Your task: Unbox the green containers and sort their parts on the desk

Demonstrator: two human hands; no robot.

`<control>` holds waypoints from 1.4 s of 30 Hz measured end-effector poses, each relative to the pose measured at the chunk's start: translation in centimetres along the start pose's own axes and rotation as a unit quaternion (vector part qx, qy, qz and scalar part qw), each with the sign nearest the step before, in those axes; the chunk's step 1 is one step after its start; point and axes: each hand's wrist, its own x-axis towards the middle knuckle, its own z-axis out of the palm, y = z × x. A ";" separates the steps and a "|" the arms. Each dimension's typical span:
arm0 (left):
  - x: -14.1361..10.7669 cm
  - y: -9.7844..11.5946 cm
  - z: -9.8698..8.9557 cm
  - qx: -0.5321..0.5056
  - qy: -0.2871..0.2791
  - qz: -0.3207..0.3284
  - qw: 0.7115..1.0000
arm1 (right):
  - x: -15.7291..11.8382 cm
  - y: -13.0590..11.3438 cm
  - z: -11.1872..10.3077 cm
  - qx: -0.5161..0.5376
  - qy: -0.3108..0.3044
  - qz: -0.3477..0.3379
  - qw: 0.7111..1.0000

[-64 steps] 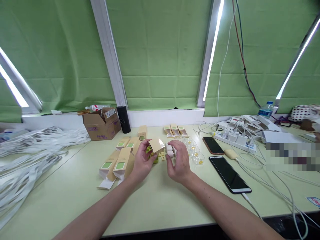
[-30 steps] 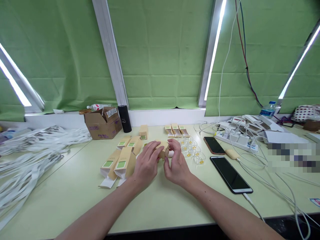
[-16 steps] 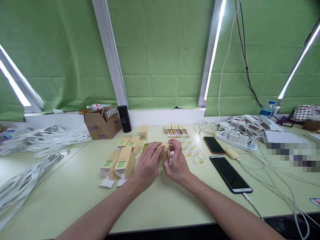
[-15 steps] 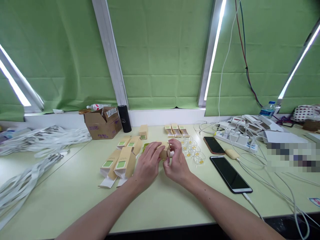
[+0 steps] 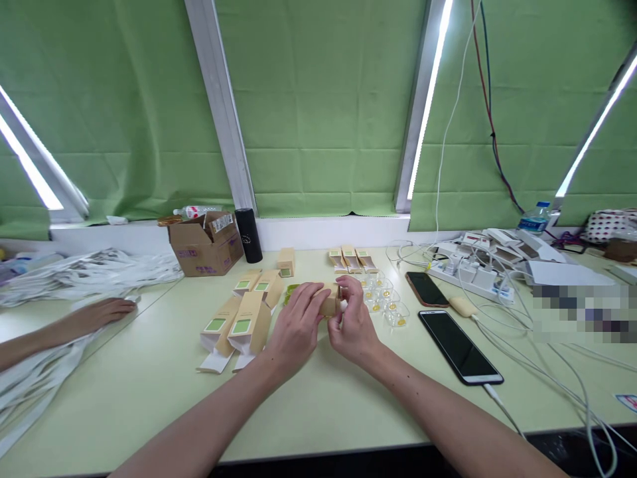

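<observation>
A: What is lying nearest the camera?

B: The person's two forearms are reaching out over the pale green table. The left hand is curling over the top of a small tan carton, gripping it. The right hand is meeting it from the other side, its fingertips pinching the carton's end.

A: And where is that carton sitting?

B: It is hanging just above the table at the middle, between both hands. Whether something white is going into its end is too small to tell.

A: What is lying around them?

B: Just left, flat tan cartons with green labels are lying in a loose pile. Just right, clear plastic cups are standing in a cluster, and beyond them a black phone is lying screen up, with a second phone farther back.

A: Anything farther off?

B: A co-worker's hand is resting on a heap of white straps at the far left. Behind, a cardboard box and a black cylinder are standing by the sill, with a power strip and cables to the right.
</observation>
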 end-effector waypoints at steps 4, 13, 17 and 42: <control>-0.1 -0.4 -0.2 -0.026 0.001 -0.027 0.999 | 0.3 0.0 -0.4 -0.009 0.036 0.013 0.999; -0.2 -0.3 -0.1 -0.069 0.012 -0.070 0.995 | 0.3 -0.6 -0.5 0.093 0.049 0.031 0.994; -0.2 -0.4 -0.1 -0.073 0.010 -0.046 0.996 | 0.8 -0.5 -0.8 0.086 0.080 0.015 0.993; -0.4 -0.8 0.4 -0.093 -0.008 -0.115 0.989 | 2.0 1.4 -2.3 -0.084 0.043 -0.160 0.983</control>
